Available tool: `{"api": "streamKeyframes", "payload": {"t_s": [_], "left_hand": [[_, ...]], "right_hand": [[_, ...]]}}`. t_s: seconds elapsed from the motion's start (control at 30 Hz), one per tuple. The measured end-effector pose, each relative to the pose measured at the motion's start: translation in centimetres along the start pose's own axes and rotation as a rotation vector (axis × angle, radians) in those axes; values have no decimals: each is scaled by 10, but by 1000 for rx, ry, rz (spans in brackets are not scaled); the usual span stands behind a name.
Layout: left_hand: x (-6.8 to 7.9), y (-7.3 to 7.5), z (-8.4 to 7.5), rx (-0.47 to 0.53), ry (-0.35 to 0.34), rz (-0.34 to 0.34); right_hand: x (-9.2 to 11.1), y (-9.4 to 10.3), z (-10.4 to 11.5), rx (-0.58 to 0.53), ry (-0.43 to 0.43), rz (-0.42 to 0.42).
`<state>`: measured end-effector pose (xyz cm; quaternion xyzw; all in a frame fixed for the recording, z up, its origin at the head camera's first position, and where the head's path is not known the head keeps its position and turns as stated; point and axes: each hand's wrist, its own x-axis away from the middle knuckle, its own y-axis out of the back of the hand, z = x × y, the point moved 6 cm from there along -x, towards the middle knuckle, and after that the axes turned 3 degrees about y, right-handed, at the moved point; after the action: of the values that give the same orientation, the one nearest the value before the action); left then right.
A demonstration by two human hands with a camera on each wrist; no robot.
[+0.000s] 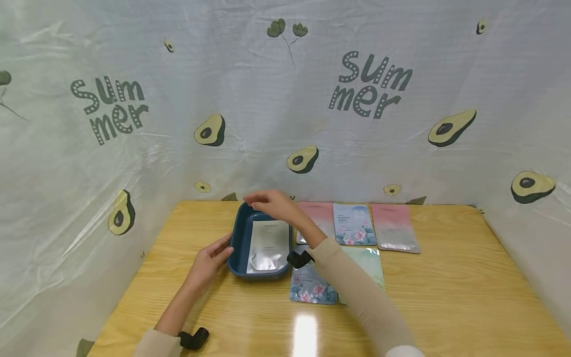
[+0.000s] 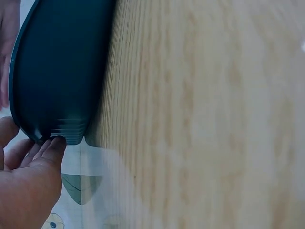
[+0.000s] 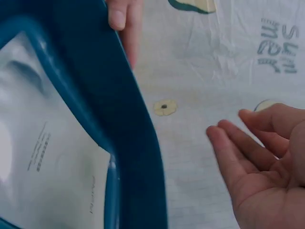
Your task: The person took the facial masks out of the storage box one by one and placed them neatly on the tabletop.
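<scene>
A dark blue plastic tub [image 1: 236, 271] stands on the table's left half, with a pale silvery sachet [image 1: 269, 245] lying flat inside. My left hand [image 1: 213, 258] grips the tub's left side. Its thumb rests at the rim and its fingers lie along the outer wall, as the right wrist view also shows for that hand [image 3: 126, 24]. Above the far end of the tub is my right hand [image 1: 272, 204], holding nothing. Its fingers are loosely bent and apart from the rim in the right wrist view [image 3: 267, 162].
Right of the tub lie flat sachets: two pink ones [image 1: 318, 214] [image 1: 394, 225], a light blue floral one [image 1: 354, 223], a darker floral one [image 1: 312, 287] and a green one [image 1: 368, 263]. My right forearm crosses over some. A printed curtain [image 1: 250, 99] hangs behind the wooden table [image 1: 464, 277].
</scene>
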<state>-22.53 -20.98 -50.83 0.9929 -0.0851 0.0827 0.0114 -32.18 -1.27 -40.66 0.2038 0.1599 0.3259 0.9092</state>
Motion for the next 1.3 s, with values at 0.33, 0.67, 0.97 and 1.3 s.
{"api": "streamKeyframes", "payload": {"t_s": [0.33, 0.67, 0.97, 1.3], "left_hand": [[-1, -1, 1, 15, 12, -1], [-1, 1, 2, 18, 8, -9], [1, -2, 1, 13, 20, -7], [1, -4, 0, 30, 3, 5]], "right_hand": [[-29, -18, -41, 209, -148, 263], [-33, -16, -59, 471, -382, 409], [-28, -11, -68, 298, -446, 333], [-25, -4, -67, 301, -360, 271]]}}
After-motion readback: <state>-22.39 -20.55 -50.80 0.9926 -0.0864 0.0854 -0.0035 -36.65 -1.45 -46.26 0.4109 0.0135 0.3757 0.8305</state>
